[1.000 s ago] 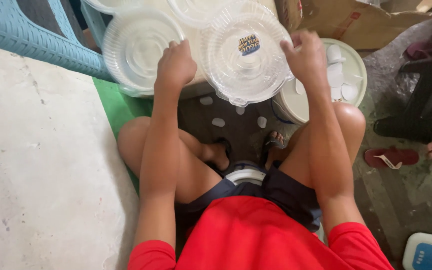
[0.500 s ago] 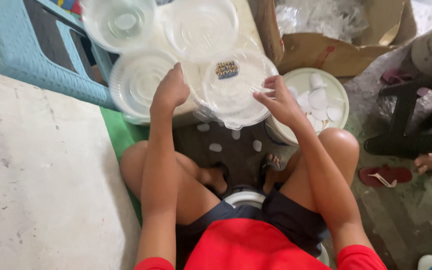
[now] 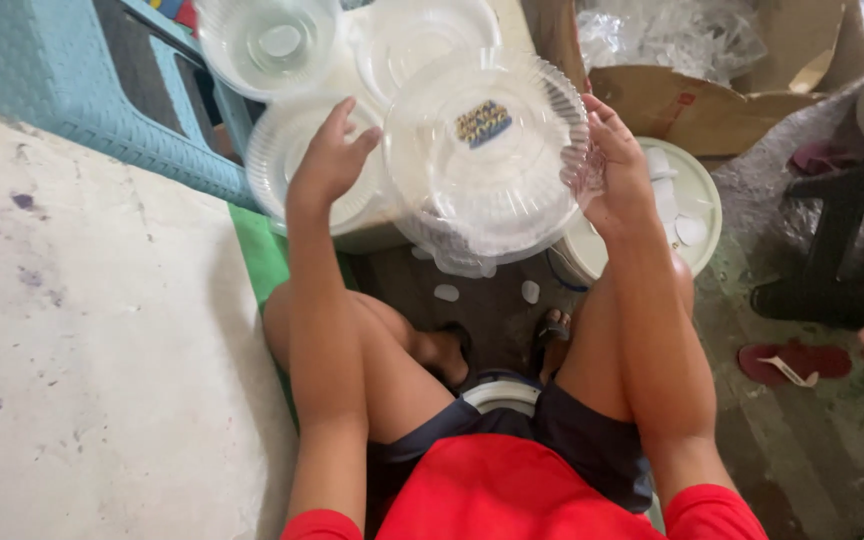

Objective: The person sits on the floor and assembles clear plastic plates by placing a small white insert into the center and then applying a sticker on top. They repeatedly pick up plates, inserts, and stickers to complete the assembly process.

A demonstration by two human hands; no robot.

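Note:
A clear round plastic container (image 3: pixel 487 160) with a dark label on its top is held up in front of me. My right hand (image 3: pixel 612 165) grips its right rim. My left hand (image 3: pixel 330 160) is spread open at its left side, over another clear lid (image 3: pixel 282 180); whether it touches the held container I cannot tell. More clear containers (image 3: pixel 270 45) lie on the surface behind.
A white bucket (image 3: pixel 697 215) with small white pieces stands at the right. Behind it is a cardboard box (image 3: pixel 712 95) with plastic wrapping. A blue plastic chair (image 3: pixel 72 100) and a concrete slab (image 3: pixel 82 360) are at the left. Red slippers (image 3: pixel 797 360) lie at the right.
The labelled container has been lifted and tilted toward me. My right hand moved to its right rim. My left hand opened beside it.

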